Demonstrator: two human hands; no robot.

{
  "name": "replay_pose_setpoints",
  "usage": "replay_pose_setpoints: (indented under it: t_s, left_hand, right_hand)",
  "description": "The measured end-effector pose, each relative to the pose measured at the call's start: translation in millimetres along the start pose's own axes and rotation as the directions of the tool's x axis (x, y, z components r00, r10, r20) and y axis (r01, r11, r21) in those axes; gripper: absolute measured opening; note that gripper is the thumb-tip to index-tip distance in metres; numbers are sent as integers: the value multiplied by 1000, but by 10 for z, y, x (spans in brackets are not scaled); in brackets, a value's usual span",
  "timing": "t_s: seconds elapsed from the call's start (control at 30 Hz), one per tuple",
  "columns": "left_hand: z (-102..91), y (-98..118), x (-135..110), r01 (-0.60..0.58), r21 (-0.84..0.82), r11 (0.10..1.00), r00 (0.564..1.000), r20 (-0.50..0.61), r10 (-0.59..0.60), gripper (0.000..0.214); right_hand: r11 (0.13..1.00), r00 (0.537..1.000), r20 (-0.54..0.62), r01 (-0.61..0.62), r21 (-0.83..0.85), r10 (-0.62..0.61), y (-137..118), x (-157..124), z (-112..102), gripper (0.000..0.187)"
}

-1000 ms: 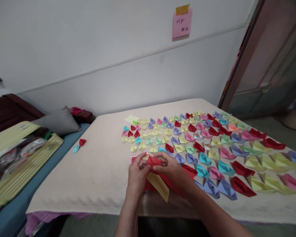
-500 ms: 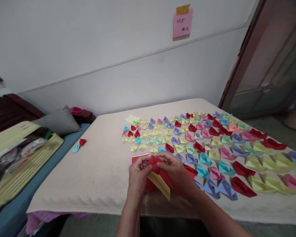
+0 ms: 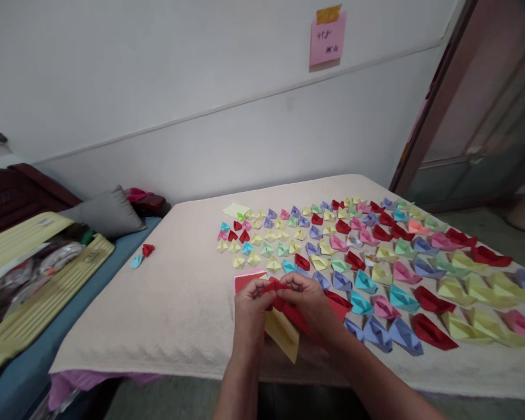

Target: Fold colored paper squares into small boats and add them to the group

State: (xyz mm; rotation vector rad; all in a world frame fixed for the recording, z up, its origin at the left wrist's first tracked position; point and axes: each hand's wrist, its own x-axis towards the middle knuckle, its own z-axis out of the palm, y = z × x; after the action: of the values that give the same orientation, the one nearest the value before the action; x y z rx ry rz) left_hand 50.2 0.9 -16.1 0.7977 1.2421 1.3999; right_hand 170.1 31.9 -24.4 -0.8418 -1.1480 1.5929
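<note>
My left hand and my right hand meet over the near edge of a cream-covered table. Both pinch a small folded red paper between fingertips. Under my hands lie flat sheets: a yellow sheet and red and pink paper. Behind and to the right, several rows of folded paper boats in red, yellow, blue, pink, green and purple cover the table.
A blue surface at left carries a yellow plastic case, a grey cushion, and two stray paper pieces. A pink note hangs on the white wall. A door frame stands at right.
The red paper has flattened between my fingertips, pressed lower and narrower than before. My hands shifted slightly right and nearer; the view moved a little.
</note>
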Motion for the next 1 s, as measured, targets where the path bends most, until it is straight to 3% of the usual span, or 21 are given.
replay_pose_setpoints:
  t_s: [0.17, 0.33, 0.67, 0.8, 1.0]
  left_hand:
    - [62, 19, -43, 26, -71, 997, 999, -44, -30, 14]
    - [-10, 51, -26, -24, -80, 997, 997, -72, 18, 7]
    - [-85, 98, -15, 2, 43, 999, 999, 38, -4, 14]
    - [-43, 104, -6, -71, 84, 994, 997, -15, 73, 15]
    - [6, 133, -10, -174, -20, 985, 985, 7, 174, 34]
  right_hand:
    - [999, 1000, -22, -17, 34, 17, 6, -18, 5, 7]
    - [999, 1000, -18, -7, -47, 6, -34, -9, -86, 10]
    - [989, 1000, -8, 23, -146, -24, -172, -5, -131, 13]
    - [992, 999, 32, 43, -122, -39, -157, -5, -120, 8]
    - [994, 996, -36, 75, -80, -79, -55, 24, -100, 8]
